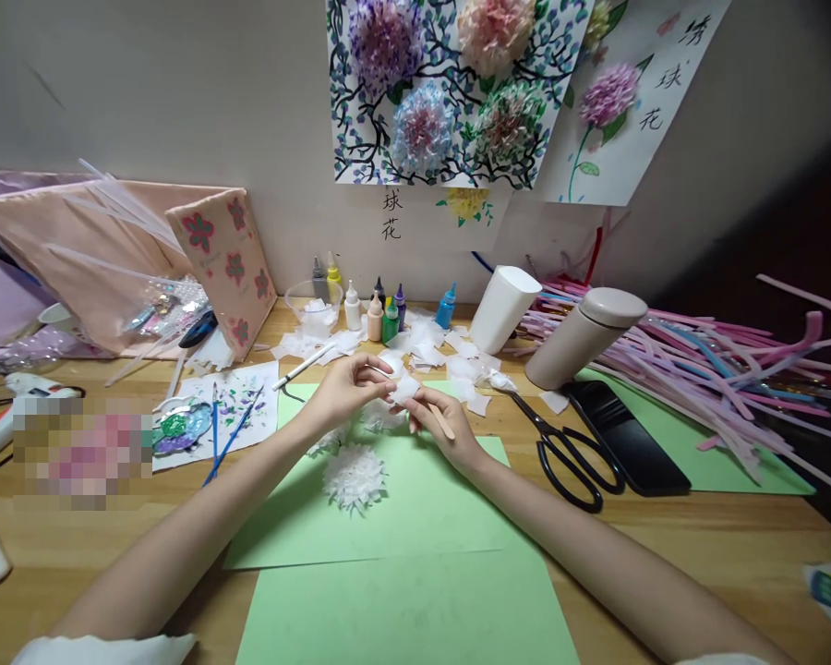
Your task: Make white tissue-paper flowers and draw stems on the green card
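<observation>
In front of me, my left hand (350,388) pinches the left edge of a small thin white paper piece (406,388). Fingers of my right hand (451,432) close on the same paper from the other side, and a flat wooden stick (443,421) is also held in that hand. Below them a fluffy white paper flower (355,477) lies on a green sheet (429,499). Another white paper flower (380,417) shows partly behind my hands. Many loose white paper pieces (426,342) are scattered beyond.
Black scissors (574,453) and a phone (630,439) lie right of my right hand. Behind stand a white cup (504,309), a beige tumbler (582,342) and several paint bottles (391,319). Pipe cleaners (699,369) are heaped right; paintbrushes (232,439) lie left.
</observation>
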Motion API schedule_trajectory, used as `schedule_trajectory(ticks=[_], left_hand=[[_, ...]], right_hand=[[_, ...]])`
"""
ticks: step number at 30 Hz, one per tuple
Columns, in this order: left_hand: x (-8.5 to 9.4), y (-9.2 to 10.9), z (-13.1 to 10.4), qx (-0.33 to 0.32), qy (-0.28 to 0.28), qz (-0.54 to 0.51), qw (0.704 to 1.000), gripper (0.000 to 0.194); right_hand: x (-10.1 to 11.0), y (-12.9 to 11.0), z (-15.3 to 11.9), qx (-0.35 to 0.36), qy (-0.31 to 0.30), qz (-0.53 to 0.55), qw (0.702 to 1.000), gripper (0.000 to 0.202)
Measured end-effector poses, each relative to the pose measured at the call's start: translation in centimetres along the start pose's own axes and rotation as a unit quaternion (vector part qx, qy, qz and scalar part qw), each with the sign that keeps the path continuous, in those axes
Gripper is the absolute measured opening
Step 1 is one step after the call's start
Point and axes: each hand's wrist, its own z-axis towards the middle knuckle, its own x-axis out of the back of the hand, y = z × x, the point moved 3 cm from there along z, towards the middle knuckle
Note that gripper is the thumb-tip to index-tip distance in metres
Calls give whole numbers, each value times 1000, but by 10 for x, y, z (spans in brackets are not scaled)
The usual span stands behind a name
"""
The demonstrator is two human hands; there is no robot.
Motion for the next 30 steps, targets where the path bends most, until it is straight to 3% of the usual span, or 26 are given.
schedule_trajectory(ticks=[11, 19, 21, 24, 27, 30], left_hand=[[-2, -1, 0, -17, -19, 30, 999, 35], [-7, 1, -7, -88, -4, 138, 987, 21], [-8, 8, -12, -135, 32, 214, 967, 15], [-12, 19, -19, -212, 74, 341, 913, 12], [-17, 22, -23, -251, 65, 420, 870, 13], [-21, 20, -23, -259, 49, 452, 852, 16]], right_hand=[[0, 1, 0, -8, 3, -3, 1000, 24], [-3, 5, 0, -19, -2, -8, 1000, 26], [-2, 3, 0, -18, 11, -3, 1000, 25], [0, 1, 0, -22, 35, 6, 999, 24], [2, 1, 0, -24, 33, 9, 999, 25], [1, 3, -1, -21, 15, 13, 1000, 28]])
